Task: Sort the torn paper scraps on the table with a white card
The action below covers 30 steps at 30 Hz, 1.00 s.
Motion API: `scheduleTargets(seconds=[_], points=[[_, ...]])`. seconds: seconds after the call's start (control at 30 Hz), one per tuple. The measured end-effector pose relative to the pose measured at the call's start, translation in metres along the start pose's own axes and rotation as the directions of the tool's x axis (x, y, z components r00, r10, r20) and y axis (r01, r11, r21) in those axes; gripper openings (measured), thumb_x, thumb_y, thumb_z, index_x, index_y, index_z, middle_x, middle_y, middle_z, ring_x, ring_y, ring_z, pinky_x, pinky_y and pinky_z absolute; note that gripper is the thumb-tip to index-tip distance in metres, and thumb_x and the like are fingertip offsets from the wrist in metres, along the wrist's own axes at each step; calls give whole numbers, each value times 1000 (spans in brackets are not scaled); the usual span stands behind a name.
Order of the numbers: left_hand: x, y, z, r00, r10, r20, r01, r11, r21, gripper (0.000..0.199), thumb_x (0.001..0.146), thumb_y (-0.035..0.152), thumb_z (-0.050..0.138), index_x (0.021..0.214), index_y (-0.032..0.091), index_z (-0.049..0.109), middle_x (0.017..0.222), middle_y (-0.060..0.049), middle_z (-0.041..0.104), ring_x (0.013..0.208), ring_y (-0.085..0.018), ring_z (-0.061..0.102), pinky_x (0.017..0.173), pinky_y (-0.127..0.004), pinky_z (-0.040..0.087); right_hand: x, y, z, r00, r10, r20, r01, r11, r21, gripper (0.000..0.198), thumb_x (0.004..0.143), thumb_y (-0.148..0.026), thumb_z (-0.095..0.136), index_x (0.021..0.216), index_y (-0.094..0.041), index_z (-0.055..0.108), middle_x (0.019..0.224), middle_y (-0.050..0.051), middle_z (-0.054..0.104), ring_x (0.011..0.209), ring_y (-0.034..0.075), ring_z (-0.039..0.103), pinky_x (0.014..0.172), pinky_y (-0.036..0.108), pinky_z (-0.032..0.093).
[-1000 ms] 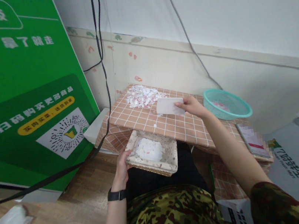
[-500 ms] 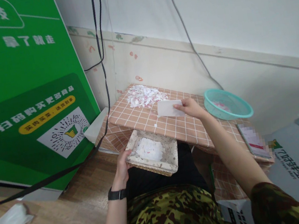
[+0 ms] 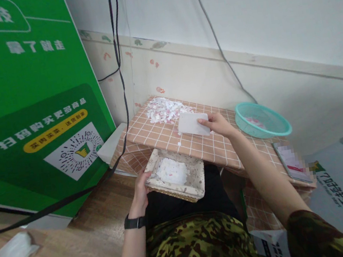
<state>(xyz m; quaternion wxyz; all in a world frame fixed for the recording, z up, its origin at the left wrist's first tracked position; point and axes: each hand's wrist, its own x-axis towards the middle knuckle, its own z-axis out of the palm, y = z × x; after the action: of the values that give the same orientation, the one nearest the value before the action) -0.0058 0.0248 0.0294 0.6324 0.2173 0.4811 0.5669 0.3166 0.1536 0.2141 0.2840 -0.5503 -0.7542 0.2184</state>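
Observation:
My left hand (image 3: 142, 189) grips the left side of a speckled, cream rectangular basket (image 3: 200, 178) below the table's front edge. White paper scraps (image 3: 172, 170) lie on the bottom of it. In my right hand (image 3: 218, 125) is a flat white card (image 3: 192, 124), pinched by its right end just above the checked tabletop. Behind the card, a heap of shredded paper (image 3: 167, 108), white with some pink, is spread on the table. A tiny white scrap (image 3: 179, 143) sits near the front edge.
The table has a brown checked cloth (image 3: 153, 135). A turquoise mesh basket (image 3: 262, 120) with pinkish scraps stands at its right, beside a phone or tablet (image 3: 292, 162). Black cables (image 3: 121, 76) hang at the left, near a green panel (image 3: 22, 82). A white bag (image 3: 14, 255) is on the floor.
The card has moved slightly left and tilted, its lower edge coming nearer the front of the table. My left hand and the cream basket have stayed in about the same place.

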Motion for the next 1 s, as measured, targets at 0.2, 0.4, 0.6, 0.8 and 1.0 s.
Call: scheduleTargets(seconds=[0.2, 0.4, 0.6, 0.8, 1.0], points=[[-1, 0, 1, 1000, 0, 5, 0, 1000, -8, 50, 70, 36, 69, 115, 14, 69, 88, -7, 77, 72, -24, 68, 51, -29, 49, -2, -1, 2, 1000, 19, -6, -19, 1000, -10, 53, 80, -64, 56, 64, -14, 60, 58, 3, 55, 54, 13, 47, 47, 25, 32], [-2, 2, 2, 1000, -14, -17, 14, 1000, -12, 51, 69, 35, 69, 116, 15, 68, 86, -6, 77, 70, -25, 69, 52, -29, 49, -4, 3, 6, 999, 38, -38, -34, 996, 86, 55, 79, -68, 56, 59, -16, 55, 53, 2, 53, 49, 12, 47, 44, 25, 33], [-4, 3, 4, 1000, -5, -30, 4, 1000, -21, 54, 66, 35, 71, 115, 14, 68, 87, -7, 77, 71, -26, 70, 52, -30, 49, -5, 8, 11, 998, 54, -32, -52, 996, 69, 54, 78, -66, 58, 61, -15, 58, 54, 2, 54, 50, 13, 48, 45, 24, 36], [-3, 3, 3, 1000, -3, -27, 2, 1000, -17, 50, 66, 35, 71, 111, 14, 69, 81, -4, 76, 69, -24, 69, 53, -29, 49, -9, 0, 24, 994, 109, 6, -107, 961, 255, 55, 74, -68, 61, 72, -14, 62, 62, 5, 59, 54, 14, 53, 48, 25, 43], [-3, 3, 2, 1000, 7, -18, -7, 1000, 5, 45, 67, 36, 71, 107, 16, 70, 82, -3, 76, 70, -23, 68, 53, -29, 49, -6, 3, 27, 995, 85, -45, -75, 979, 192, 55, 76, -69, 59, 68, -14, 62, 61, 4, 58, 55, 14, 51, 48, 26, 39]])
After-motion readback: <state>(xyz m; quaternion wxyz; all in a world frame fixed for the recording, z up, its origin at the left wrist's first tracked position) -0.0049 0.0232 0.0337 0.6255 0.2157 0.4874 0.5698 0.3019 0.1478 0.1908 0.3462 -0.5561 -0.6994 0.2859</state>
